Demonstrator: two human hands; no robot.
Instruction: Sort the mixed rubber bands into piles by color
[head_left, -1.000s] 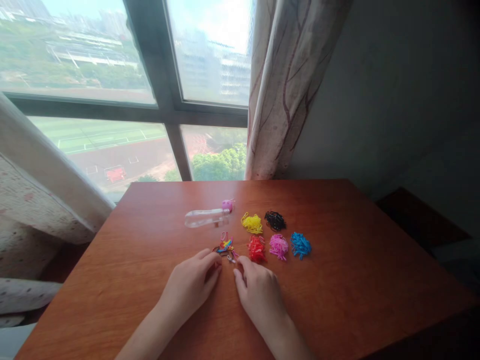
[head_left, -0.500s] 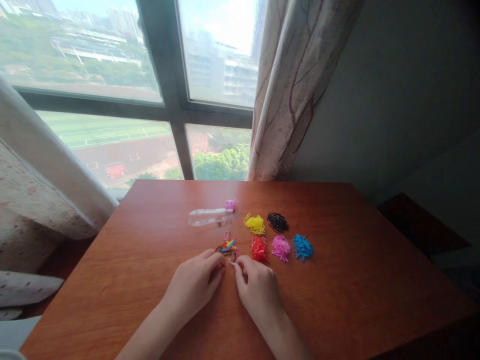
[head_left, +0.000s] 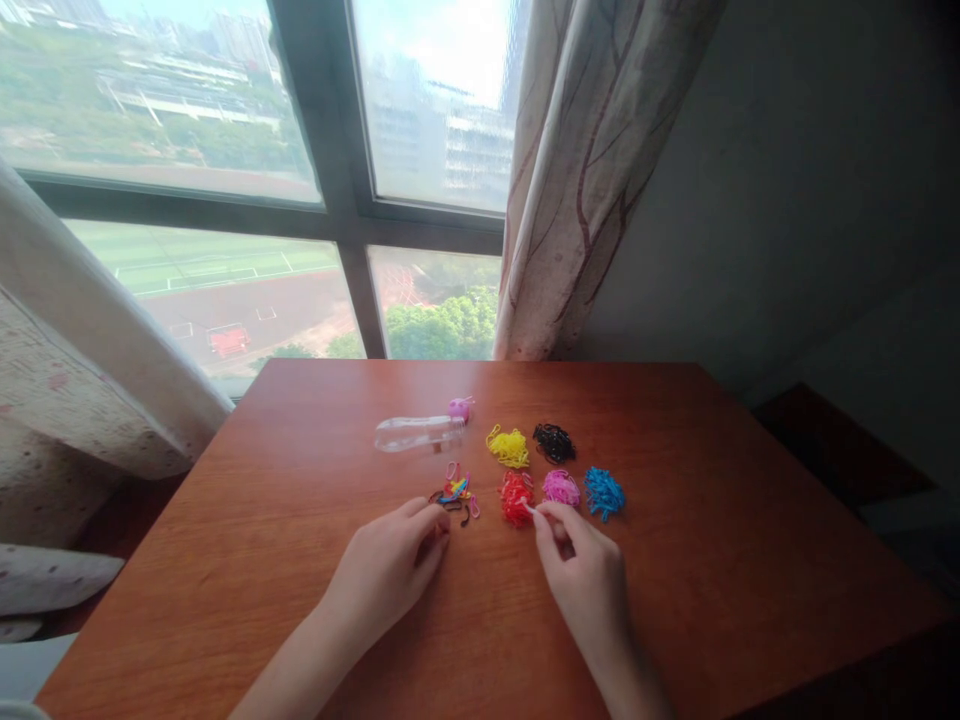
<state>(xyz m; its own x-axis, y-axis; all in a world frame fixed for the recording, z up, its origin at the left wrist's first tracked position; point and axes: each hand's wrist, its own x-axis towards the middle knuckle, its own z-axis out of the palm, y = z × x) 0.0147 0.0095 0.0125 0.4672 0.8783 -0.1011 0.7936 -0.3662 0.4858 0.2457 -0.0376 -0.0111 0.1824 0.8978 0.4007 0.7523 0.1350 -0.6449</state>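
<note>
My right hand (head_left: 583, 555) pinches a pale pink rubber band (head_left: 529, 509) between thumb and forefinger, in front of the red rubber bands (head_left: 516, 498) and the pink rubber bands (head_left: 560, 488). At the near edge of a small mixed pile of rubber bands (head_left: 456, 489), my left hand (head_left: 397, 555) rests with thumb and fingertips closed together. What those fingertips hold, if anything, is hidden. Black, blue, yellow and pink bands lie loosely in the mixed pile.
Sorted heaps of yellow rubber bands (head_left: 508, 447), black rubber bands (head_left: 555, 442) and blue rubber bands (head_left: 604, 492) lie on the brown wooden table (head_left: 300, 500). Behind the mixed pile, a clear plastic bottle (head_left: 416, 435) lies on its side beside a pink cap (head_left: 460, 409).
My right hand has moved right, from the mixed pile to the red and pink heaps, carrying the pale pink band. My left hand has stayed in place.
</note>
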